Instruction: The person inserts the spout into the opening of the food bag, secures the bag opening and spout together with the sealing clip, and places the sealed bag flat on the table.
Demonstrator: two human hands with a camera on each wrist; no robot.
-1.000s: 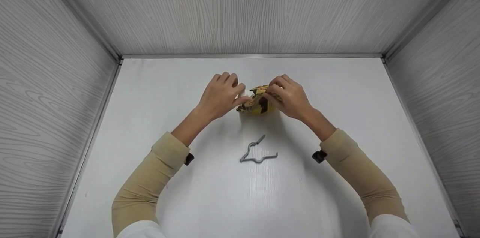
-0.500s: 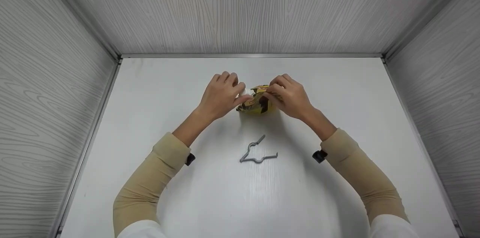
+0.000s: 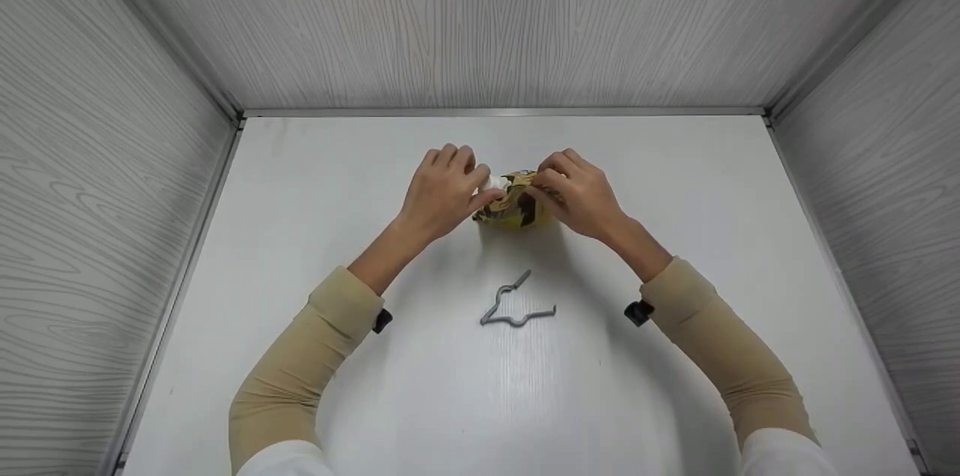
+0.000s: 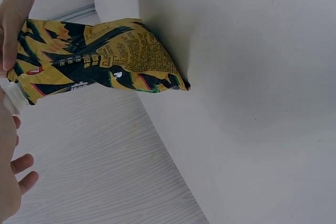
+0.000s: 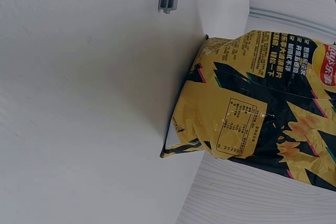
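Left hand (image 3: 442, 191) and right hand (image 3: 581, 191) pinching yellow snack bag (image 3: 516, 208), grey clip (image 3: 516, 301) nearer, white table (image 3: 675, 386)

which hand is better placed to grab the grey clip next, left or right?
Roughly even, slight edge to the left. Both the left hand and right hand pinch the top of the chip bag. The grey clip lies nearer the person, slightly toward the left forearm.

The chip bag (image 3: 516, 208) top sits hidden behind both hands, and its small print (image 4: 137, 56) seems unreadable.
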